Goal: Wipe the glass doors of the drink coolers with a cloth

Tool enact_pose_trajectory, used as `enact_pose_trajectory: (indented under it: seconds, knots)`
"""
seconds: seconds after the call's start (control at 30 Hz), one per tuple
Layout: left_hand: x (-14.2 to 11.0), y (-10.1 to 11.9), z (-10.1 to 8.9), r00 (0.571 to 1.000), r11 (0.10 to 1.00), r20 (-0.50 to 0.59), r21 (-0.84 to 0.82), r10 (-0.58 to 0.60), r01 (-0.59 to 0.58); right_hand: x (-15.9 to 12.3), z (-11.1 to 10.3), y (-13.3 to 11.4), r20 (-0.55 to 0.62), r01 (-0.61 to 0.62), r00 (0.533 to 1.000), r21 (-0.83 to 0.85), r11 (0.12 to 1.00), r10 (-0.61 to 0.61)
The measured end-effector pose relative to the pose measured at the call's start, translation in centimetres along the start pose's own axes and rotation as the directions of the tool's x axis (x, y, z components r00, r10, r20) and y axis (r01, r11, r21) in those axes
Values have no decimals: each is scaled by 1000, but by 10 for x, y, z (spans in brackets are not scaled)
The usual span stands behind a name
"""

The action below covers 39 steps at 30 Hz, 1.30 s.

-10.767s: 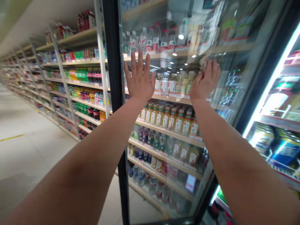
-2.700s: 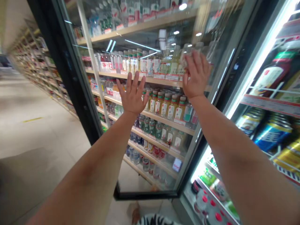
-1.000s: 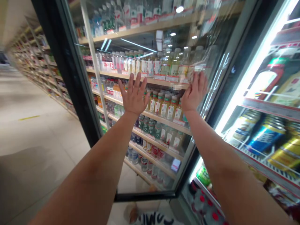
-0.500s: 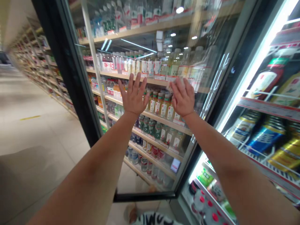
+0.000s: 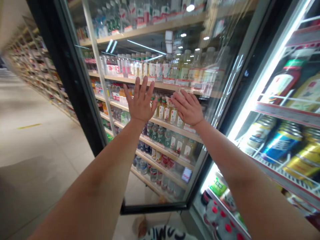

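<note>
At a black-framed glass cooler door (image 5: 150,193), the left hand (image 5: 140,100) lies open, fingers spread. The right hand (image 5: 187,108) lies flat against a small pale crumpled scrap (image 5: 179,93); whether it grips cannot be told.

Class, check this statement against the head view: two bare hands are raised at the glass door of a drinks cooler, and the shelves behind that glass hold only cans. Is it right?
One thing is wrong: behind the glass door, at which the left hand and right hand are raised, the head view shows shelves of bottles, not only cans.
</note>
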<state>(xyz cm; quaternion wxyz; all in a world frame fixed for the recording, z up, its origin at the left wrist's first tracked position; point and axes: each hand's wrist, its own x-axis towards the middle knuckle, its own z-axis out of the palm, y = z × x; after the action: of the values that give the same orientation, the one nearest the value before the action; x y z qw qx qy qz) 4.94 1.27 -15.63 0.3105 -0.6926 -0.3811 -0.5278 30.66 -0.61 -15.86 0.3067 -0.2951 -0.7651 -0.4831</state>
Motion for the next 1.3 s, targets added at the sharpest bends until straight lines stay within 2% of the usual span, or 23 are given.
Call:
enact_pose_trajectory:
  seconds: [0.07,0.13,0.17,0.2,0.23,0.3,0.33,0.4,0.47,0.53,0.6,0.67,0.73,0.77,0.8,0.87,0.93,1.0,1.07,1.13,1.17,1.23,1.3]
  knots:
    - [0,0,0,1000,1000,2,-29,2,-2,1,0,0,-95,-153,983,12,988,154]
    - [0,1,-1,1000,999,2,-38,8,-8,2,3,1,-257,-347,903,34,937,344]
    - [-1,2,-2,1000,999,0,-36,12,-12,2,4,1,-308,-400,866,46,915,394]
    - [-1,2,-3,1000,999,-3,-30,15,-15,2,5,1,-324,-405,858,47,913,398]
    - [-1,2,-3,1000,1000,-6,-22,17,-17,1,6,1,-302,-365,883,36,930,359]
    - [-2,3,-3,1000,1000,-13,-7,20,-20,-3,5,0,-187,-204,961,7,979,201]
    - [-2,3,-3,1000,1000,-15,-2,21,-21,-5,3,-1,-130,-119,984,0,993,118]
    - [-2,3,-4,999,1000,-24,-4,28,-28,-6,-1,-2,-59,-10,998,-3,1000,10]
    - [-2,2,-3,998,999,-39,-6,41,-42,1,-7,-1,-39,17,999,3,1000,-17]
    - [-3,2,-3,996,998,-64,2,56,-56,16,-13,5,-42,-23,999,15,1000,23]
    - [-3,1,-3,994,998,-84,12,64,-63,37,-19,12,-93,-146,985,27,989,147]
    - [-3,1,-2,994,998,-87,11,61,-61,56,-21,14,-181,-309,933,37,950,310]
    - [-3,0,-2,995,999,-81,-8,52,-53,66,-20,8,-234,-405,884,42,913,404]
    - [-3,0,-2,996,999,-78,-21,48,-50,67,-18,2,-224,-397,891,37,917,395]
    - [-3,0,-2,996,998,-75,-31,48,-50,65,-16,-5,-186,-344,921,30,939,343]
    - [-3,0,-2,996,998,-75,-39,54,-57,59,-14,-17,-70,-160,984,31,987,162]
    - [-3,-1,-1,995,997,-78,-36,58,-61,55,-15,-18,-2,-37,999,36,999,37]
    - [-3,-2,0,995,998,-75,-30,59,-62,55,-18,-6,-54,-115,992,5,993,115]
    - [-2,-2,0,995,998,-74,-14,60,-61,53,-21,11,-191,-310,935,-25,950,300]
    - [-2,-2,0,994,998,-82,8,67,-66,46,-19,24,-290,-403,879,-29,915,378]
    - [-2,-2,0,994,997,-85,15,71,-70,40,-18,27,-289,-364,896,-38,931,338]
    - [-2,-2,1,994,997,-83,24,78,-76,27,-14,26,-172,-138,977,-50,989,127]
    - [-2,-3,1,994,996,-75,28,82,-80,18,-10,21,-21,75,997,-18,997,-76]
